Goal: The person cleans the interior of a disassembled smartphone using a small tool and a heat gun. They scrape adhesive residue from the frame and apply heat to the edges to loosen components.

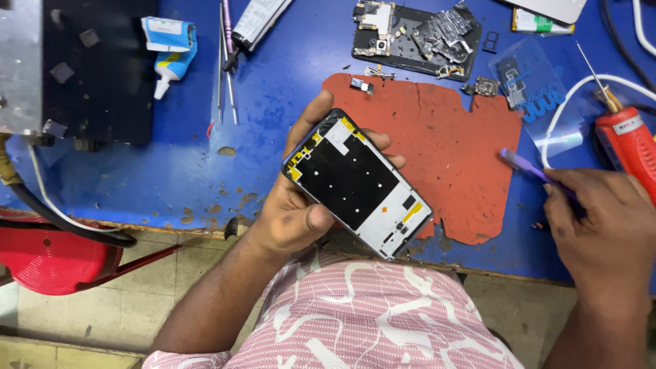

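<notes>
Phone frame (357,183), one unit, lies gripped in the left hand (294,212) above the near edge of the blue workbench (273,82), its inner side facing up. The left thumb presses on the frame's near long edge; the fingers wrap behind it and show at the far edge. The interior shows a black panel, a grey metal section at the lower end and several yellow tape patches.

The right hand (601,225) is closed around one purple-handled tool (526,167), whose tip points left toward the red mat (444,143). The tool's working end is too blurred to identify. The two hands are well apart.

One red mat, with ragged edges and a crack near its top, lies on the workbench beneath and beside the frame. One red-bodied power tool (629,147) with a metal tip rests just beyond the right hand, with one white cable (570,96) looping beside it.

Farther out: one dismantled phone body (417,34) holding loose boards and shields; one clear plastic sheet (540,96) carrying small parts; one small component (361,84) at the mat's top edge; one glue tube (171,51) in blue and white; one pair of tweezers (225,68); one black plate (96,68) at the far left. One red stool (48,260) stands below the workbench on the left.
</notes>
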